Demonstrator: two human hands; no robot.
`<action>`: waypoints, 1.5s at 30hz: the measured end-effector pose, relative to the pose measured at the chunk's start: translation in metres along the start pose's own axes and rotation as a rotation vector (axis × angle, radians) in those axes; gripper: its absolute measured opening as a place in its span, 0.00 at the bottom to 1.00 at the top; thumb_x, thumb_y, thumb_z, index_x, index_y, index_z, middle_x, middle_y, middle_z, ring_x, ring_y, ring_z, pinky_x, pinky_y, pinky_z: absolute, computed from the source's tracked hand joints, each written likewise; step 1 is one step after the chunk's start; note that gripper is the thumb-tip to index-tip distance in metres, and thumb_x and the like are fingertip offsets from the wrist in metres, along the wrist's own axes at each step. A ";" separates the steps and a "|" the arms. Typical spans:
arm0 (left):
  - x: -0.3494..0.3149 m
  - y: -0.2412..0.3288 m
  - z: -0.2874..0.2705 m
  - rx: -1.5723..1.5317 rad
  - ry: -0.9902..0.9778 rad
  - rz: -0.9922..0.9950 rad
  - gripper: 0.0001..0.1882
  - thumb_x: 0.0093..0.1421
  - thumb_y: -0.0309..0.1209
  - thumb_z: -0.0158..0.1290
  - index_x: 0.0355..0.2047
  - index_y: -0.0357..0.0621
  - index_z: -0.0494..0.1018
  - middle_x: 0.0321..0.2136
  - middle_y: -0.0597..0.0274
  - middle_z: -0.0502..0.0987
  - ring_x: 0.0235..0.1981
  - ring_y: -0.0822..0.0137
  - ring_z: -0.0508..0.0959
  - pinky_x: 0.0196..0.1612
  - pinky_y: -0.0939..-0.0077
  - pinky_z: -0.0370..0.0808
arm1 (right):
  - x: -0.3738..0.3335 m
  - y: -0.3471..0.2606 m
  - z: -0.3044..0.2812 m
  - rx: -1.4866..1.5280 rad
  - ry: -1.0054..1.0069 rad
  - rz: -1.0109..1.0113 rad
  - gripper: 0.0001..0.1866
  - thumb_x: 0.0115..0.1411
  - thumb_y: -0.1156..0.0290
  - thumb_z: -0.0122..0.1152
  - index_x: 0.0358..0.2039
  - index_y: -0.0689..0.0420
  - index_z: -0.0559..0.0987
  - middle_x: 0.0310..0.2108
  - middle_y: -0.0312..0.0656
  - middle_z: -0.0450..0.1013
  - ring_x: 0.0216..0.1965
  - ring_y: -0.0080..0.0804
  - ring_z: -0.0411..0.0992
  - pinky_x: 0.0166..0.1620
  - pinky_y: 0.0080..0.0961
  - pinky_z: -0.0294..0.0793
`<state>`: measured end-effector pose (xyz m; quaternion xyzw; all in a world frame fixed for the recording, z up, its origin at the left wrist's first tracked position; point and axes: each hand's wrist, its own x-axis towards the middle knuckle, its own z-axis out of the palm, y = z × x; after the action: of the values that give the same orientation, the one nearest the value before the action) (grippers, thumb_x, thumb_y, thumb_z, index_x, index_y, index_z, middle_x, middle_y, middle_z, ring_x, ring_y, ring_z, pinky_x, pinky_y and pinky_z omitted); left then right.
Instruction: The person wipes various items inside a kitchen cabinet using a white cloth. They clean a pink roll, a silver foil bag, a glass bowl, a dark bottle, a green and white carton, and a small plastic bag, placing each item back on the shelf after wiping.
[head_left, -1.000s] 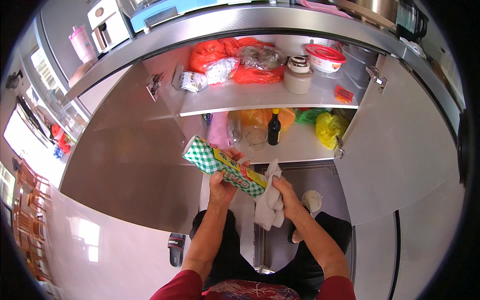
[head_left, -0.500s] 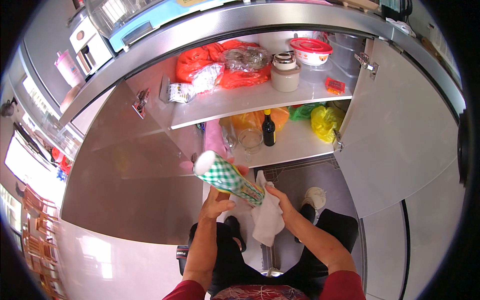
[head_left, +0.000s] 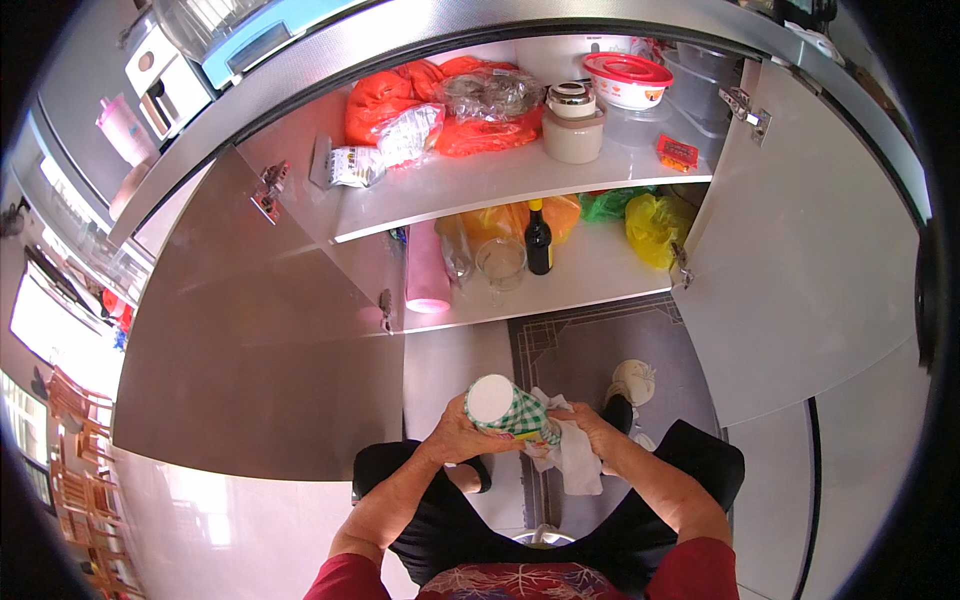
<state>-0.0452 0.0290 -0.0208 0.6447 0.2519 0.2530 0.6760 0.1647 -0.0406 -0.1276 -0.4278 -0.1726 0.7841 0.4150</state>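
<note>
Checked canister (head_left: 522,412), axis left-to-right, is gripped by left hand (head_left: 457,434), cloth (head_left: 578,462) held at right end by right hand (head_left: 594,422).

Right in front of me, the person's left grip (head_left: 452,435) wraps round a green-and-white checked canister (head_left: 525,418), its white round end tilted up, while the right grip (head_left: 590,420) holds a white cloth (head_left: 580,462) against the opposite end. On the lower shelf (head_left: 595,277), a pink roll (head_left: 427,270) lies near the front left corner, a dark bottle (head_left: 538,245) stands mid-length beside a clear glass vessel (head_left: 500,264), and a yellow bag (head_left: 655,232) sits by the right end. A beige jar (head_left: 573,138) stands right of the upper shelf's (head_left: 470,190) middle.
</note>
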 end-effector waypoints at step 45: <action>0.337 -0.205 -0.058 0.369 0.641 0.134 0.37 0.30 0.30 0.65 0.44 0.41 0.64 0.36 0.56 0.74 0.39 0.61 0.74 0.41 0.69 0.71 | -0.094 -0.153 0.013 0.275 0.407 -0.890 0.17 0.55 0.70 0.54 0.43 0.63 0.70 0.34 0.50 0.73 0.37 0.38 0.73 0.40 0.34 0.74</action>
<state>0.1709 0.2880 -0.2325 0.6586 0.4494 0.4360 0.4173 0.2581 -0.0237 0.0249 -0.3984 -0.1489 0.4474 0.7867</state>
